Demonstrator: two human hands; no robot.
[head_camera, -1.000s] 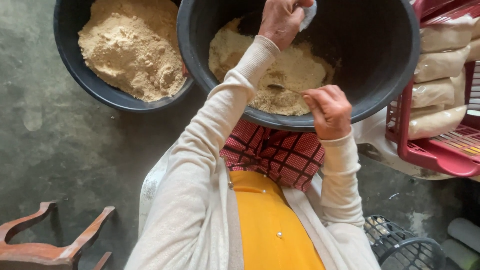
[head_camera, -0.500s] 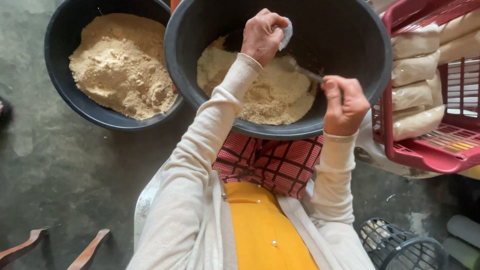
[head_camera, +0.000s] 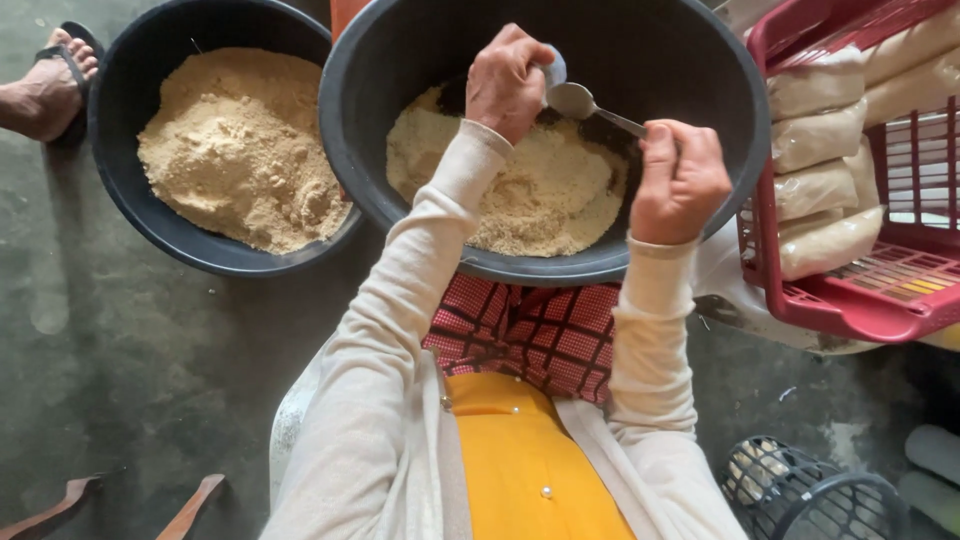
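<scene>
A large black tub (head_camera: 540, 250) fills the centre of the view, resting against the person's lap, and holds a pale, crumbly meal (head_camera: 540, 195) heaped in its lower half. At 9 o'clock from it a second black tub (head_camera: 150, 220) sits on the concrete floor (head_camera: 130, 380), touching the first and carrying a darker tan powder (head_camera: 240, 150). At 3 o'clock a red plastic crate (head_camera: 860, 300) holds filled clear bags (head_camera: 820, 190) stacked side by side. A black wire basket (head_camera: 800, 490) stands at 5 o'clock, and another person's sandalled foot (head_camera: 45, 90) shows at 10 o'clock.

Both cream-sleeved arms reach forward over the large tub. The left hand (head_camera: 508, 82) is curled, its fingers closed on something small and pale blue (head_camera: 553, 68). The right hand (head_camera: 680, 180) is fisted around the handle of a metal spoon (head_camera: 585, 102), whose bowl hangs above the meal, just beside the left hand.
</scene>
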